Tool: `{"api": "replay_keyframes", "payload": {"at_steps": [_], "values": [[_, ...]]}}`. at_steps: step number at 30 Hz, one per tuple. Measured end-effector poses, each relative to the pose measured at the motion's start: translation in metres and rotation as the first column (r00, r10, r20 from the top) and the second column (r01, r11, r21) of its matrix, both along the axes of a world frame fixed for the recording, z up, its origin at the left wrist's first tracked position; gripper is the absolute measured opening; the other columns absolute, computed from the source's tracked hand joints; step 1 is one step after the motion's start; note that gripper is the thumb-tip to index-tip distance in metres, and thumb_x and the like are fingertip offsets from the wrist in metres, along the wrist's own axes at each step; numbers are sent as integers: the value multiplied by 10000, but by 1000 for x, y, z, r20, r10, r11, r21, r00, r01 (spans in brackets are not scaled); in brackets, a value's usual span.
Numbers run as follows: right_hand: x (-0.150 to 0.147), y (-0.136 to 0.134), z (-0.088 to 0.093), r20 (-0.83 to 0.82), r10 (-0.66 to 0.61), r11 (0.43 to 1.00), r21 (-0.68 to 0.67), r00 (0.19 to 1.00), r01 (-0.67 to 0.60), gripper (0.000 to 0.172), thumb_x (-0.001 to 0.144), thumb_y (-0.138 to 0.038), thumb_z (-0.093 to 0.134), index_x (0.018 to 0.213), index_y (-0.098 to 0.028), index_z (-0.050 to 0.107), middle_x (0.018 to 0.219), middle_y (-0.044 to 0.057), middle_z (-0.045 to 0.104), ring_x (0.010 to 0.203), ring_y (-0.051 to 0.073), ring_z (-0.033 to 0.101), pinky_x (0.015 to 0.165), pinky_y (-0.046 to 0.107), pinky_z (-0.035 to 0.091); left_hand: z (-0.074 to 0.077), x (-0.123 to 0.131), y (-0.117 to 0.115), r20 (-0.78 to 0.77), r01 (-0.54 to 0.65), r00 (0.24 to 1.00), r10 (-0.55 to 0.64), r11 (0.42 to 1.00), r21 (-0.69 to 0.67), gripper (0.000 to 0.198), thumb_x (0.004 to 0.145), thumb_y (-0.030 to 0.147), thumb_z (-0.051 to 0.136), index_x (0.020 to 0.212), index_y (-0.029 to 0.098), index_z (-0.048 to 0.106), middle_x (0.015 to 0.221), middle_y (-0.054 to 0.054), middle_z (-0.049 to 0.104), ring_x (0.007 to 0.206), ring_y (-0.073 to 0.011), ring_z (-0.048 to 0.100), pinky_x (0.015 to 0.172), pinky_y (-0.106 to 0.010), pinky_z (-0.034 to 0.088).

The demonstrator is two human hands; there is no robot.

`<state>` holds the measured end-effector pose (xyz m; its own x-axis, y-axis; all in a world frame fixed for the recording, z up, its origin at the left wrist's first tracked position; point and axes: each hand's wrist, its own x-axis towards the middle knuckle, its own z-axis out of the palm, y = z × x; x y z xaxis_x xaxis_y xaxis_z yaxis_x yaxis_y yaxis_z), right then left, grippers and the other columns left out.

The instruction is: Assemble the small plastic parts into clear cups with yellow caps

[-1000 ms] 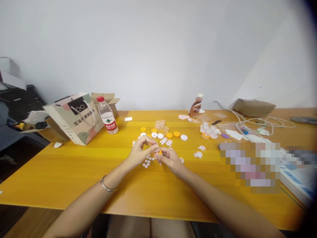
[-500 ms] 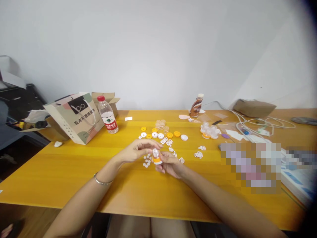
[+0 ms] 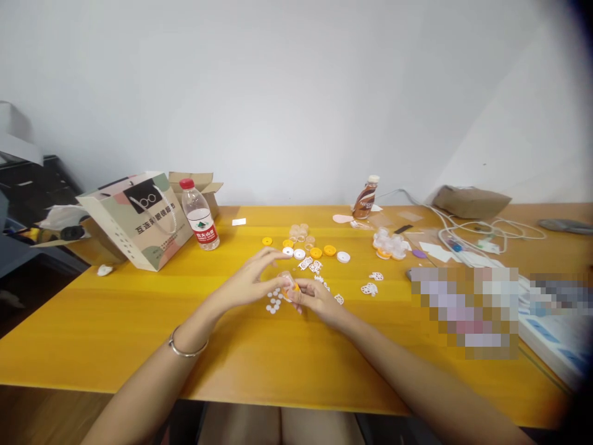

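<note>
A small clear and orange capsule [image 3: 289, 288] is held above the table by my right hand [image 3: 315, 298], whose fingers close round its right side. My left hand [image 3: 257, 274] is at the capsule's left, its fingers spread and its thumb tip touching or very near the capsule. White round discs [image 3: 273, 302] lie just below my left hand. Behind the hands sit a row of yellow caps [image 3: 315, 253] and white caps [image 3: 343, 256], and clear domes [image 3: 302, 232]. Several white lattice pieces [image 3: 315, 266] lie by my right hand, with more [image 3: 369, 288] further right.
At the left stand a paper bag [image 3: 160, 232], a water bottle [image 3: 202, 222] and an open cardboard box [image 3: 210, 185]. A brown bottle [image 3: 365, 199], a cluster of clear capsules [image 3: 390, 244], white cables [image 3: 477, 232] and a brown packet [image 3: 471, 201] are at the right.
My left hand's fingers have lifted and spread from the capsule. The capsule has tilted in my right hand, which has turned a little. The view has shifted slightly.
</note>
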<state>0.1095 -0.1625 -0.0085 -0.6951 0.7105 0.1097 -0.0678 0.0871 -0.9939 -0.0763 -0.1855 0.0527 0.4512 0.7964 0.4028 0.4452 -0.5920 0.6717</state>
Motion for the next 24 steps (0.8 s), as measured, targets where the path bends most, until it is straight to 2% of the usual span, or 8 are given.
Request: {"api": "replay_keyframes", "payload": {"at_steps": [3,6,8,11,15,19,21,24], "values": [[0,0,0,32,-9,1000,25,999,8,253,712,-391,592,752,-143,567,597,-24,468,510,79,445,489,207,368,-1,-2,2,-84,30,996,-32,999,-19,210,787,292,533,961,211,616,855,-43,625,771,-161,562,734,-289,432],[0,-1,1,63,-11,999,52,998,8,278,723,-413,571,766,-138,567,598,-19,469,508,81,440,486,210,366,1,-4,1,-153,176,972,-178,984,-24,268,807,269,504,1064,230,568,1082,-69,566,978,-185,521,854,-312,395],[0,-1,1,92,-26,996,90,995,18,290,727,-425,562,789,-141,570,620,-15,478,516,82,438,493,211,368,3,-5,0,-173,121,977,-123,992,-22,364,786,306,535,1141,232,505,1146,-80,525,1029,-199,493,870,-328,390],[0,-1,0,136,-39,990,142,990,19,301,721,-428,569,832,-148,574,635,-16,484,518,82,430,495,210,363,3,-4,-1,-215,-7,977,-7,998,-63,301,808,364,489,1056,202,540,942,-58,602,856,-173,555,778,-324,435],[0,0,-2,157,-58,990,137,986,36,305,733,-437,547,824,-147,573,594,-23,470,501,87,429,486,213,356,3,-5,-1,-243,146,958,-155,988,-56,265,835,321,447,1070,230,529,1136,-67,518,1077,-184,460,904,-340,376],[-1,1,-4,157,-121,978,187,980,91,299,713,-429,569,839,-159,585,647,-17,495,530,88,427,489,206,352,2,-4,-1,-231,-76,970,68,997,-25,308,806,370,483,1064,206,520,995,-63,580,927,-181,535,814,-326,426],[-1,2,-5,169,-132,974,205,977,96,300,710,-422,573,854,-159,592,648,-16,501,543,92,428,491,203,351,1,-3,0,-253,-42,967,32,999,-34,238,829,339,448,981,197,564,923,-50,602,862,-165,554,800,-316,429],[-2,2,-6,165,-170,966,224,971,131,305,717,-413,566,878,-154,593,645,-12,511,559,99,437,509,205,362,0,-3,0,-220,65,973,-63,998,3,227,837,285,435,1017,218,558,1125,-61,530,1043,-175,483,889,-320,382]]}}
